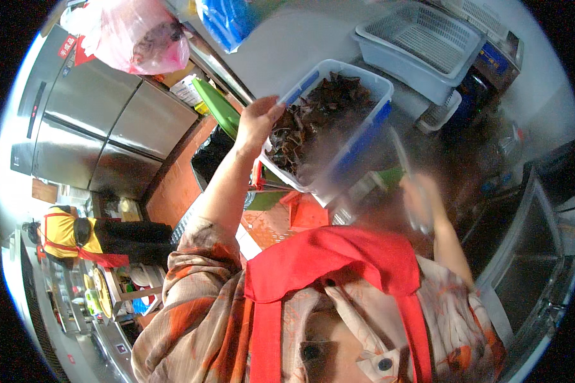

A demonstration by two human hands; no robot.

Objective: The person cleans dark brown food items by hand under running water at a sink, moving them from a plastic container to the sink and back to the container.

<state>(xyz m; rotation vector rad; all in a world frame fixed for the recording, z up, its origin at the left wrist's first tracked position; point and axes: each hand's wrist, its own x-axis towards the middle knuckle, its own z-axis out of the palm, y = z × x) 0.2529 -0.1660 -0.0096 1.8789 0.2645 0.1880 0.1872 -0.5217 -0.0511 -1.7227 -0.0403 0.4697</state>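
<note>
A clear plastic storage bin [294,179] with blue side handles stands before me, tilted in the view. Dark brown, crinkled pieces that look like wood ear fungus [338,98] fill much of it. My left hand [263,115] grips the bin's left rim, thumb towards the inside. To the right of the bin and nearer my body, my right hand [419,196] is closed around a thin, pale item [400,148]. Blur hides what that item is. A dark, hazy smear covers part of the bin and the area around my right hand.
White plastic baskets [419,43] are stacked behind the bin at right. Steel refrigerator doors [86,95] stand left, near a pink plastic bag [139,38]. A red stool [306,210] is below the bin. Farther left is a person in yellow [62,232]. A steel sink [522,253] lies right.
</note>
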